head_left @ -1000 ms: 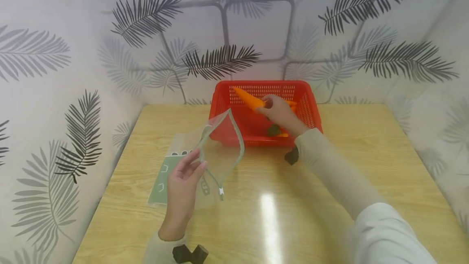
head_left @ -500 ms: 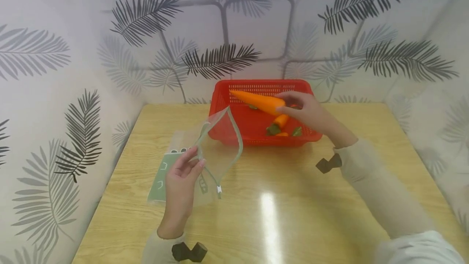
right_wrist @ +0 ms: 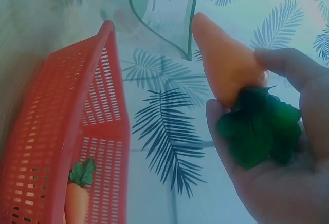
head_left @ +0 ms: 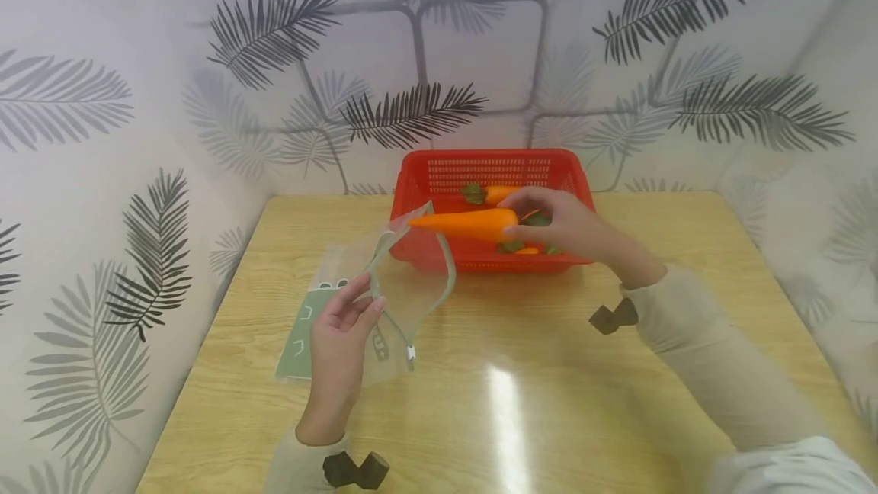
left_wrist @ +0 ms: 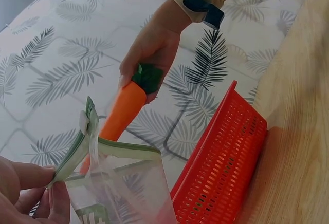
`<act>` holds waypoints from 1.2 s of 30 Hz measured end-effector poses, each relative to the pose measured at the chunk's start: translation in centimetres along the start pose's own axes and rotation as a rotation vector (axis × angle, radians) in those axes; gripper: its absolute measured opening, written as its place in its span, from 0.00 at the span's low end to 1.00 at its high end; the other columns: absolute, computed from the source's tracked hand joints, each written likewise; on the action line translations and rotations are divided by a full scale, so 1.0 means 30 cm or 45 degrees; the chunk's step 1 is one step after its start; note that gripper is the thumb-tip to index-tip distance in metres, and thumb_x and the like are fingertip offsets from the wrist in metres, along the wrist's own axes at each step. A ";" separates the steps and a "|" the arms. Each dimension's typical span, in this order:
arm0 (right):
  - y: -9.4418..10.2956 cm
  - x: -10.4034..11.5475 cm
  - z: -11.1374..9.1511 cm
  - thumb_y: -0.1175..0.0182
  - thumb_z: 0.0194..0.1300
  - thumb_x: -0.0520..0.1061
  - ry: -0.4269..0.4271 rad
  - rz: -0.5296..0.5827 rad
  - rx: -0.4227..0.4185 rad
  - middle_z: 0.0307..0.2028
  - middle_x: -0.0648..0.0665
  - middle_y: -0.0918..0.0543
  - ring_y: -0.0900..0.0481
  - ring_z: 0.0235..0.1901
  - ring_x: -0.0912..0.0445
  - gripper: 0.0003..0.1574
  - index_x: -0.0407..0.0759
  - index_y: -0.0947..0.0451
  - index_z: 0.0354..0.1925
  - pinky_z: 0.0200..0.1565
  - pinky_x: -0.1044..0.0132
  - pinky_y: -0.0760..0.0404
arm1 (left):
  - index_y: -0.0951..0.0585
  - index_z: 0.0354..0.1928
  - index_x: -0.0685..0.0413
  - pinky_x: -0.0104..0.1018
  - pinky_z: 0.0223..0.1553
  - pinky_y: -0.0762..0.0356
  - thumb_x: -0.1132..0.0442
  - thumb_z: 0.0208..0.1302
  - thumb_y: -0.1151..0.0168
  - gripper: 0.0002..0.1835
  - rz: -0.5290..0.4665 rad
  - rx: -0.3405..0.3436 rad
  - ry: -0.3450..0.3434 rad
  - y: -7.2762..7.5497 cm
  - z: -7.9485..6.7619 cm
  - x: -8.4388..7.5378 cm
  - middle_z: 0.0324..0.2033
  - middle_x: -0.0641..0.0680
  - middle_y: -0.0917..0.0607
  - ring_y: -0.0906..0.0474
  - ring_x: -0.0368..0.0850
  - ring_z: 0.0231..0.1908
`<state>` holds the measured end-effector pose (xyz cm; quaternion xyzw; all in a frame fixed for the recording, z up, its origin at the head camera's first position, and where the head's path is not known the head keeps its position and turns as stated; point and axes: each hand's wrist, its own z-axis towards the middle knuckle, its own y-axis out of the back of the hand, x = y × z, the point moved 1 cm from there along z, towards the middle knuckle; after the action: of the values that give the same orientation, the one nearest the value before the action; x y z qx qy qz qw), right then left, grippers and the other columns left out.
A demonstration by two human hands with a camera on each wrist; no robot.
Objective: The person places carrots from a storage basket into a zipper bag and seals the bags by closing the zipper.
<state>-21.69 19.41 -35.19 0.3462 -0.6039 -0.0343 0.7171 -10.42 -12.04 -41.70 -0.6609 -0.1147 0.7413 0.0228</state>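
Note:
My left hand pinches the edge of a clear zip bag with a green slider rim. The bag's mouth stands spread apart, and its green printed side lies to the left. In the left wrist view the thumb and fingers grip the rim at the lower left. My right hand holds an orange carrot by its leafy top end, the tip pointing left. That tip overlaps the upper corner of the bag's mouth in the head view. Green leaves sit against the palm in the right wrist view.
Behind the bag stands a red plastic basket with perforated walls, against the patterned wall. More carrots with green tops lie inside it. The wooden table runs toward the front.
My right hand has lifted the carrot from the basket and brought it forward, its tip swinging down to the bag's mouth. The left hand and bag have hardly moved.

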 end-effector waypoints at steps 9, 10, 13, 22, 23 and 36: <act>-0.009 -0.001 0.004 0.34 0.57 0.52 0.034 -0.001 0.016 0.42 0.46 0.21 0.25 0.32 0.50 0.25 0.48 0.26 0.52 0.27 0.59 0.21 | 0.24 0.55 0.56 0.35 0.50 0.25 0.67 0.56 0.34 0.22 -0.012 0.001 -0.014 -0.003 0.005 0.005 0.54 0.59 0.25 0.24 0.49 0.46; -0.013 0.000 0.005 0.34 0.58 0.50 0.039 -0.012 0.017 0.41 0.46 0.22 0.25 0.33 0.50 0.25 0.46 0.26 0.52 0.29 0.59 0.21 | 0.24 0.55 0.56 0.35 0.50 0.25 0.67 0.56 0.34 0.22 -0.014 0.002 -0.014 -0.003 0.005 0.005 0.54 0.59 0.25 0.24 0.49 0.46; -0.027 -0.004 0.017 0.34 0.57 0.49 0.068 -0.057 0.011 0.41 0.47 0.22 0.26 0.36 0.51 0.25 0.45 0.26 0.53 0.34 0.59 0.22 | 0.23 0.55 0.56 0.36 0.51 0.25 0.67 0.56 0.34 0.22 -0.015 0.004 -0.009 -0.004 0.002 0.004 0.53 0.57 0.24 0.24 0.50 0.46; -0.090 0.010 0.038 0.33 0.53 0.61 0.136 -0.142 0.002 0.43 0.53 0.23 0.28 0.41 0.56 0.29 0.51 0.25 0.50 0.43 0.61 0.25 | 0.23 0.54 0.55 0.36 0.51 0.25 0.68 0.56 0.34 0.22 -0.014 0.000 0.002 -0.010 -0.002 0.002 0.52 0.54 0.23 0.24 0.49 0.45; -0.097 0.011 0.041 0.33 0.53 0.61 0.154 -0.150 -0.002 0.42 0.53 0.23 0.28 0.41 0.56 0.29 0.51 0.25 0.50 0.44 0.61 0.25 | 0.23 0.54 0.55 0.36 0.51 0.25 0.68 0.56 0.34 0.22 -0.015 0.004 0.000 -0.011 -0.003 0.001 0.52 0.55 0.23 0.24 0.49 0.46; -0.189 0.045 0.080 0.33 0.53 0.60 0.239 -0.256 -0.035 0.43 0.56 0.23 0.29 0.41 0.59 0.28 0.51 0.24 0.50 0.45 0.64 0.25 | 0.23 0.54 0.55 0.36 0.51 0.25 0.68 0.57 0.35 0.21 0.002 0.024 -0.017 -0.015 -0.011 -0.007 0.52 0.54 0.23 0.24 0.50 0.46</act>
<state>-21.39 13.39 -37.03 0.3967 -0.4960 -0.0818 0.7681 -10.11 -11.59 -41.43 -0.6557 -0.1073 0.7468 0.0276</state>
